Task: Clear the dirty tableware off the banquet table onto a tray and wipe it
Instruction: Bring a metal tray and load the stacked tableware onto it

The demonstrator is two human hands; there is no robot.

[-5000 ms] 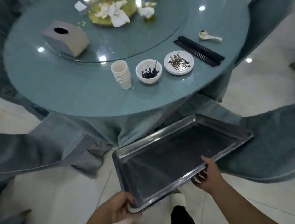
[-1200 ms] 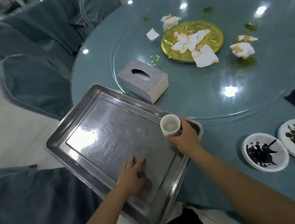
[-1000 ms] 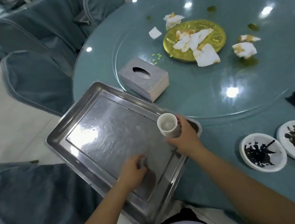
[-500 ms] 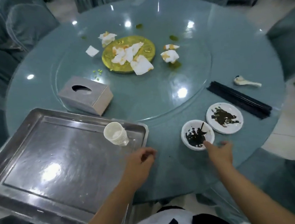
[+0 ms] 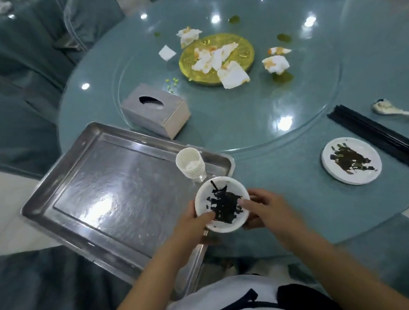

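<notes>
A metal tray [image 5: 98, 196] lies on the near left of the round table, overhanging its edge. A stack of white cups [image 5: 191, 164] stands in the tray's far right corner. Both hands hold a white bowl [image 5: 223, 203] with dark scraps over the tray's right rim. My left hand [image 5: 194, 222] grips its near left side, thumb on the rim. My right hand [image 5: 265, 207] grips its right side. A white plate [image 5: 351, 160] with dark leftovers lies to the right, with black chopsticks [image 5: 380, 135] and a white spoon [image 5: 392, 111] beyond it.
On the glass turntable [image 5: 257, 115] sit a grey tissue box [image 5: 156, 110], a gold platter [image 5: 217, 58] with crumpled napkins, more stained napkins [image 5: 275, 63] and small spills. Covered chairs [image 5: 19, 79] surround the table on the left.
The tray came up from below onto the table and the cup stack was set in it. My right hand then reached the bowl; both hands now hold it at the tray's rim.
</notes>
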